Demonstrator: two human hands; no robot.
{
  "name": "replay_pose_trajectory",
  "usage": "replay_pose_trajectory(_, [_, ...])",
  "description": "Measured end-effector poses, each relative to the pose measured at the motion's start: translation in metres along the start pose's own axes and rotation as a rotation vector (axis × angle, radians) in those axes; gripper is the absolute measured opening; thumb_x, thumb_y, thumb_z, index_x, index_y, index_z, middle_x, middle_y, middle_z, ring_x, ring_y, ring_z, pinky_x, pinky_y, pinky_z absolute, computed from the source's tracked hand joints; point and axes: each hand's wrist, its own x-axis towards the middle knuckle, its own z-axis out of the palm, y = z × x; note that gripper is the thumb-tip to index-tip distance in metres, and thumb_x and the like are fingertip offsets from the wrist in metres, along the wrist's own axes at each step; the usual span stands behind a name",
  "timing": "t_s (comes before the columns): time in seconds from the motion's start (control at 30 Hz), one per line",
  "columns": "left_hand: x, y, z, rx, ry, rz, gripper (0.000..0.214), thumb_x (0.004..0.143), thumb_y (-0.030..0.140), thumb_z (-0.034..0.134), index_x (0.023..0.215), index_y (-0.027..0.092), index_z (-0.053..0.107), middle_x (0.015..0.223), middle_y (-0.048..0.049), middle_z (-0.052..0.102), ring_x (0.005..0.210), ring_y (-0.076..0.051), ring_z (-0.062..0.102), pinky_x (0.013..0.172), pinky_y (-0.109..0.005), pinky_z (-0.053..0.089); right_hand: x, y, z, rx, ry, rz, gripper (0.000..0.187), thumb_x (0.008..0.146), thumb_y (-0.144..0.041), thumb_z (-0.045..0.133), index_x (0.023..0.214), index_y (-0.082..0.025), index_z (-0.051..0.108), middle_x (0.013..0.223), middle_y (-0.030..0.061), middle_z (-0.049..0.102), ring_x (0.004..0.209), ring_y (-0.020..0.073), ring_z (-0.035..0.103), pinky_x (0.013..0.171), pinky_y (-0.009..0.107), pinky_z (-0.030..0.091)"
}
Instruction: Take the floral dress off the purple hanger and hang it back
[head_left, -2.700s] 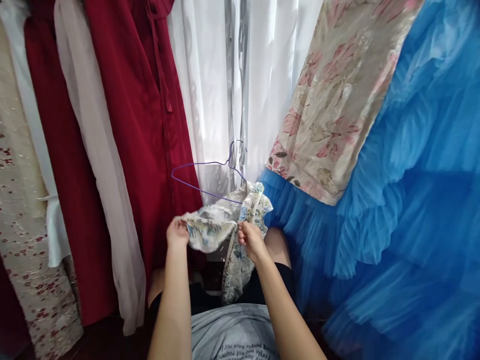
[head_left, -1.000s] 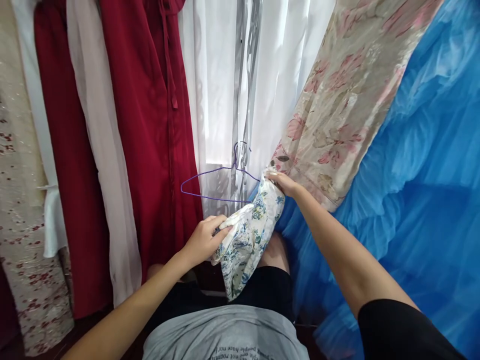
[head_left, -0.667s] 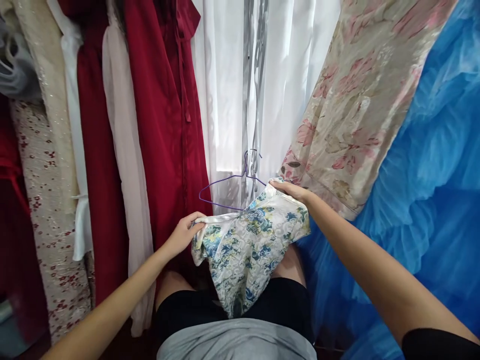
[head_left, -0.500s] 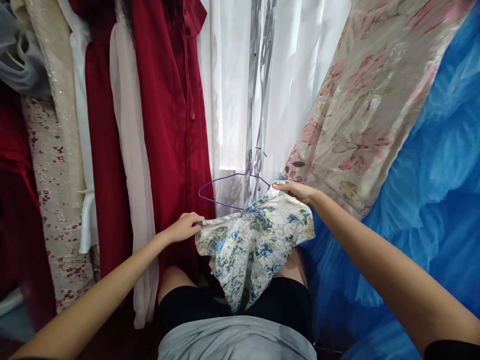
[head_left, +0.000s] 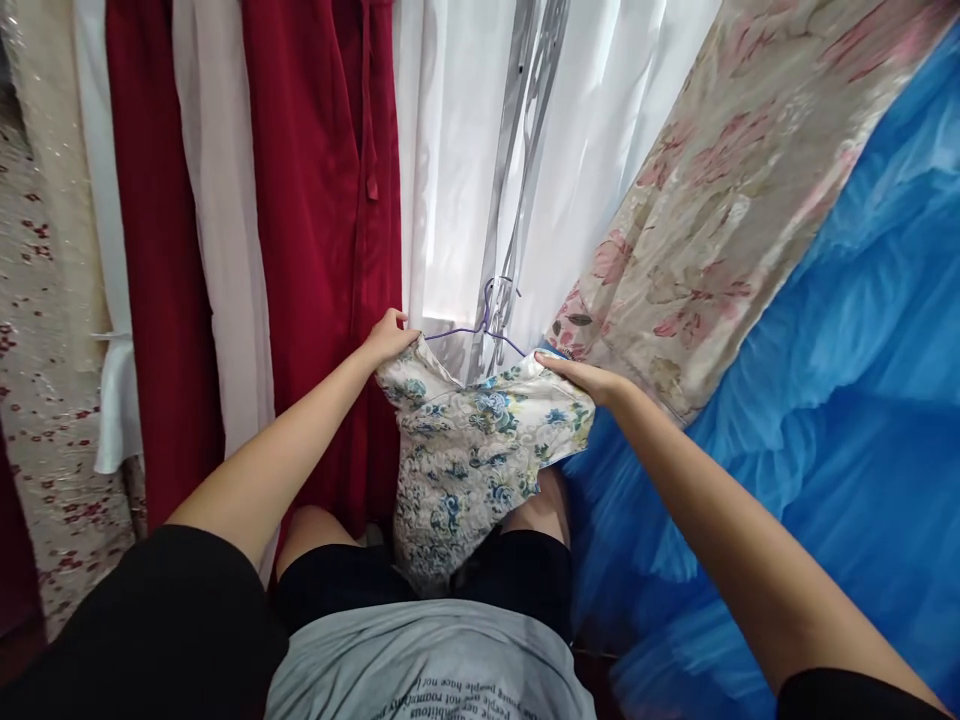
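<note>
Floral top [head_left: 480, 440] hangs spread out, one shoulder pinched in the left hand [head_left: 394, 336], the other gripped by the right hand [head_left: 589, 378], its body between and below both. A purple hanger [head_left: 485, 326] shows at its neckline, between the hands. Red fabric [head_left: 319, 200] hangs behind the left hand.

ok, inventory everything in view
floral garment: 1, white-blue, centre
wire hanger: 1, purple, at neckline
curtain: uncounted, white, back centre
ribbons: uncounted, grey, back centre
hung cloths: 2, red, left
pale cloth: 1, pinkish, between reds
white cloth: 1, white, farther left
patterned cloth: uncounted, cream, far left
flowered panel: 1, beige, right
tulle: uncounted, blue, right
shirt: 1, grey, bottom
sleeves: 2, black, bottom
shorts: 1, black, bottom
legs: 2, bare, bottom
left hand, right hand: 1 each, bare, on garment
</note>
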Motion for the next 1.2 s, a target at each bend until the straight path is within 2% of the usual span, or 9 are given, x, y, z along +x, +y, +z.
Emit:
replay_pose_trajectory(0.1, [-0.01,0.0,-0.002,-0.011,0.096,-0.003,0.034,0.073,0.038,0.075,0.096,0.016,0.062,0.085,-0.0051,0.067,0.076,-0.019,0.056,0.071,-0.028,0.039,-0.006,0.023,-0.018,-0.053,-0.029,-0.054,0.04,0.083,-0.053,0.075,0.097,-0.015,0.075,0.093,0.0124,0.079,0.083,0.0278,0.075,0.078,0.04,0.061])
replay_pose_trajectory(0.27, [-0.044,0.01,-0.012,-0.104,0.036,0.341,0.046,0.096,0.051,0.045,0.069,0.016,0.059,0.062,-0.0003,0.054,0.064,-0.015,0.047,0.064,-0.027,0.032,-0.012,0.056,-0.043,-0.122,0.075,-0.241,0.038,0.072,-0.048,0.085,0.083,-0.013,0.076,0.085,0.0102,0.079,0.072,0.0218,0.072,0.069,0.03,0.058])
replay_pose_trajectory(0.53, [-0.049,0.033,-0.016,0.002,0.179,0.353,0.036,0.084,0.05,0.063,0.069,0.018,0.057,0.064,0.0,0.051,0.065,-0.015,0.043,0.063,-0.028,0.025,-0.016,-0.019,0.009,0.142,0.229,-0.456,0.045,0.082,-0.053,0.067,0.105,-0.015,0.073,0.085,0.0097,0.078,0.093,0.0336,0.073,0.081,0.042,0.058])
replay_pose_trajectory(0.63, [-0.049,0.019,-0.015,-0.236,0.208,0.18,0.036,0.08,0.044,0.065,0.06,0.018,0.049,0.06,0.0015,0.044,0.065,-0.015,0.04,0.062,-0.028,0.024,-0.045,-0.035,0.061,0.097,-0.027,-0.434,0.052,0.087,-0.058,0.061,0.113,-0.014,0.072,0.089,0.0115,0.077,0.097,0.035,0.073,0.081,0.042,0.057])
replay_pose_trajectory(0.8, [-0.088,0.003,0.001,-0.795,0.168,-0.033,0.043,0.088,0.056,0.053,0.065,0.021,0.043,0.055,0.0042,0.038,0.054,-0.012,0.036,0.055,-0.026,0.028,-0.073,-0.012,0.125,-0.191,-0.826,-0.25,0.081,0.076,-0.052,0.079,0.147,-0.022,0.051,0.121,0.0151,0.072,0.105,0.0309,0.071,0.088,0.045,0.054])
replay_pose_trajectory(0.87, [-0.1,0.007,0.012,-0.896,0.098,-0.041,0.049,0.091,0.061,0.043,0.062,0.022,0.037,0.051,0.0046,0.034,0.048,-0.011,0.033,0.052,-0.025,0.029,-0.054,0.007,0.134,-0.234,-0.716,-0.417,0.072,0.083,-0.047,0.076,0.147,-0.026,0.05,0.132,0.0141,0.066,0.114,0.0268,0.066,0.096,0.044,0.052])
replay_pose_trajectory(1.0, [-0.119,0.036,0.035,-1.011,-0.171,-0.026,0.048,0.092,0.06,0.039,0.063,0.022,0.037,0.045,0.0078,0.024,0.038,-0.009,0.023,0.047,-0.026,0.032,-0.004,0.051,0.132,-0.263,-0.04,-0.726,0.064,0.067,-0.04,0.09,0.125,-0.024,0.067,0.129,0.0085,0.067,0.122,0.028,0.058,0.102,0.041,0.048])
replay_pose_trajectory(1.13, [-0.152,0.07,0.048,-1.23,-0.542,-0.014,0.033,0.084,0.049,0.066,0.094,0.018,0.06,0.059,0.0025,0.051,0.046,-0.01,0.046,0.053,-0.025,0.041,-0.011,0.102,0.114,-0.04,-0.161,-0.438,0.04,0.081,-0.056,0.076,0.089,-0.016,0.075,0.078,0.0052,0.074,0.068,0.0209,0.066,0.066,0.033,0.053])
replay_pose_trajectory(1.2, [-0.17,0.076,0.048,-1.263,-0.636,0.009,0.046,0.077,0.045,0.077,0.113,0.021,0.061,0.089,-0.0067,0.069,0.077,-0.017,0.067,0.072,-0.029,0.052,-0.033,0.118,0.095,0.111,-0.138,-0.366,0.04,0.081,-0.055,0.076,0.082,-0.016,0.074,0.066,0.004,0.071,0.054,0.0175,0.061,0.055,0.029,0.048])
